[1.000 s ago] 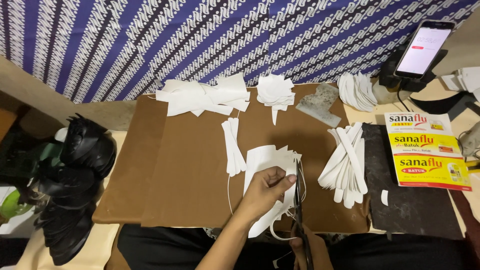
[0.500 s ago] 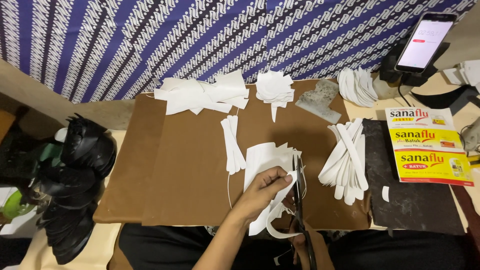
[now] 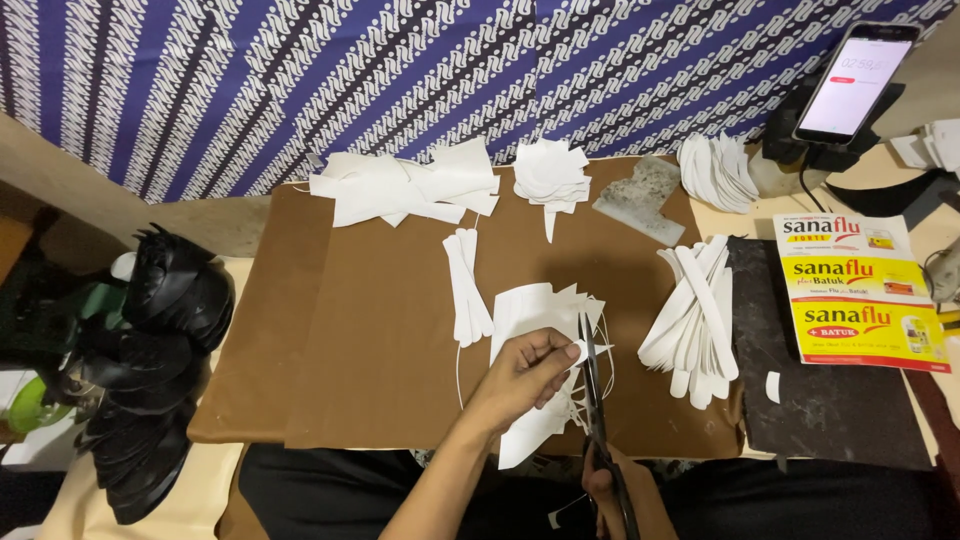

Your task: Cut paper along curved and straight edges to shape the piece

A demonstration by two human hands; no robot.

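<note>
Resting on the brown sheet covering the bench (image 3: 400, 340), a stack of white cut paper-like sheets (image 3: 535, 310) lies at the near middle, and the left hand (image 3: 525, 375) pinches its right edge, thumb and fingers closed on a small rounded flap. The right hand (image 3: 615, 490), at five o'clock from the stack, is wrapped around the handles of dark long-bladed scissors (image 3: 595, 400), whose blades point toward twelve o'clock along the stack's right edge (how far they gape is hard to tell). At nine o'clock lie a few narrow white strips (image 3: 467, 285); at three o'clock, a fanned heap of long white strips (image 3: 695, 320). Toward twelve o'clock sit more white offcut piles (image 3: 405, 185). Far out at nine o'clock stands a heap of black curved pieces (image 3: 150, 360); at two o'clock, a propped smartphone (image 3: 855, 85).
</note>
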